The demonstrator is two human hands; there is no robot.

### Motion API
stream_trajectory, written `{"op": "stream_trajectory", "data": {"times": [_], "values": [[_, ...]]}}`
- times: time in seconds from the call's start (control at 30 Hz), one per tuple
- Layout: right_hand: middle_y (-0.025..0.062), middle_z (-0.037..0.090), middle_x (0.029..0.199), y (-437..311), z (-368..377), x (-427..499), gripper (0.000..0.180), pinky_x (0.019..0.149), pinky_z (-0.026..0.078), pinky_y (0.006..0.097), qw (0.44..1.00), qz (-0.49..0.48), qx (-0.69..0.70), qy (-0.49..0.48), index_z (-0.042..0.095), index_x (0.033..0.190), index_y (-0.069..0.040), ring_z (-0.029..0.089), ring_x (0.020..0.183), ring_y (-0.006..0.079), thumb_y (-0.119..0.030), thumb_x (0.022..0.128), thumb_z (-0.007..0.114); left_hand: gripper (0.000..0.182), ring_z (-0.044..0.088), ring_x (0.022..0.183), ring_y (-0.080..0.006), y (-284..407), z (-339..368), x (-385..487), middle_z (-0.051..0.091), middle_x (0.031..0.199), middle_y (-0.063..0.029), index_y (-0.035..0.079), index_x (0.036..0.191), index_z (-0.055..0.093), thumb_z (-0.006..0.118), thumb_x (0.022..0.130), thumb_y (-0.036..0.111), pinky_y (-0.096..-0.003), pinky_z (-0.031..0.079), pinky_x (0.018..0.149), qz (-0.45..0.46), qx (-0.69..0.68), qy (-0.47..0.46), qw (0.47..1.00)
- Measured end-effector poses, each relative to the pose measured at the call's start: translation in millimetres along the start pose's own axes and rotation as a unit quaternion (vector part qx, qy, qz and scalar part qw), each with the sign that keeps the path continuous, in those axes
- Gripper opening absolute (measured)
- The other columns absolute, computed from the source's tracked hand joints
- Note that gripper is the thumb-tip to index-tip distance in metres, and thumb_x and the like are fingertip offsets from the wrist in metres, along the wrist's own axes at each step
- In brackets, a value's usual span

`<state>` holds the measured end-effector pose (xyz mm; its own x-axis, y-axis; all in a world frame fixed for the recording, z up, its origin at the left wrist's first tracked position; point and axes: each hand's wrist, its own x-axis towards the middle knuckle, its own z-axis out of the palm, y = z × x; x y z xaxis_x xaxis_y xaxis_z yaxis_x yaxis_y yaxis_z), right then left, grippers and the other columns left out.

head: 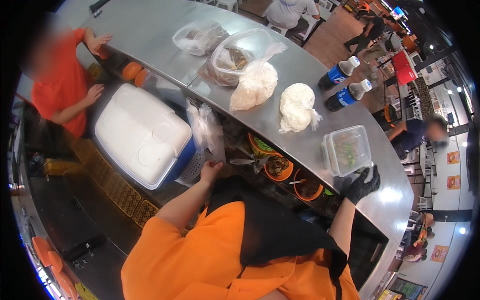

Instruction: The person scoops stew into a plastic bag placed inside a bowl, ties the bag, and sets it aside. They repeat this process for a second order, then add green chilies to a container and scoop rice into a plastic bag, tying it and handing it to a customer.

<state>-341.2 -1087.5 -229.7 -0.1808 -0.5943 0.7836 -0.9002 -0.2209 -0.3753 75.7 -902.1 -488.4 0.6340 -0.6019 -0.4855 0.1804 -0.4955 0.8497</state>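
Observation:
My right hand (360, 187), in a black glove, is at the near corner of stacked clear plastic containers (347, 150) on the steel counter (258, 122). Its fingers are spread, and nothing shows between them. Food with green bits shows through the top container. My bare left hand (211, 170) is low, beside hanging clear plastic bags (205, 125) and a perforated white basket (192, 167). Its fingers are bent, and whether they pinch anything is unclear. Knotted bags of white food (298, 105) and pale food (255, 86) rest on the counter.
Two cola bottles (348, 95) stand near the counter's far edge. More filled bags (228, 62) lie farther left. Orange bowls (279, 168) of food sit on a shelf below. A blue cooler with white lid (144, 131) stands left, beside a person in orange-red (60, 75).

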Motion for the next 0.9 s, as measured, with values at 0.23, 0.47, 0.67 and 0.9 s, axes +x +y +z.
{"op": "stream_trajectory", "data": {"times": [0.23, 0.47, 0.67, 0.9], "values": [[0.0143, 0.063, 0.098, -82, -65, -41, 0.030, 0.085, 0.045, 0.0476, 0.889, -0.320, 0.211, -0.249, 0.066, 0.109, -0.006, 0.060, 0.094, 0.0328, -0.011, 0.079, 0.067, 0.024, 0.065, 0.089, -0.0222, 8, 24, 55, 0.070, 0.099, -0.0123, 0.002, 0.106, 0.068, 0.069, 0.085, 0.014, -0.0347, 0.048, 0.079, -0.017, -0.048, 0.087, 0.995], [0.0183, 0.061, 0.111, -158, 45, -146, 0.033, 0.085, 0.049, 0.0398, 0.649, -0.246, 0.360, -0.624, 0.061, 0.118, -0.009, 0.059, 0.101, 0.0353, -0.019, 0.087, 0.063, 0.021, 0.055, 0.067, -0.0089, 52, -22, -7, 0.065, 0.074, -0.0015, 0.003, 0.082, 0.067, 0.077, 0.082, 0.021, -0.0261, 0.044, 0.063, 0.068, -0.028, -0.040, 0.996], [0.0185, 0.053, 0.131, -238, 118, -235, 0.047, 0.097, 0.045, 0.0412, 0.583, -0.010, 0.300, -0.755, 0.055, 0.129, -0.009, 0.054, 0.117, 0.0349, -0.029, 0.086, 0.060, 0.029, 0.047, 0.058, -0.0062, 87, -32, -27, 0.055, 0.065, 0.0024, 0.006, 0.069, 0.059, 0.077, 0.082, 0.024, -0.0238, 0.038, 0.053, 0.099, 0.060, -0.059, 0.992], [0.0187, 0.062, 0.118, -208, 152, -230, 0.037, 0.094, 0.045, 0.0441, 0.717, -0.054, 0.248, -0.649, 0.062, 0.120, -0.011, 0.058, 0.111, 0.0356, -0.029, 0.088, 0.054, 0.028, 0.053, 0.071, -0.0089, 102, -62, -52, 0.061, 0.078, -0.0017, 0.005, 0.073, 0.058, 0.067, 0.090, 0.025, -0.0241, 0.043, 0.065, 0.033, -0.164, -0.046, 0.985]]}}
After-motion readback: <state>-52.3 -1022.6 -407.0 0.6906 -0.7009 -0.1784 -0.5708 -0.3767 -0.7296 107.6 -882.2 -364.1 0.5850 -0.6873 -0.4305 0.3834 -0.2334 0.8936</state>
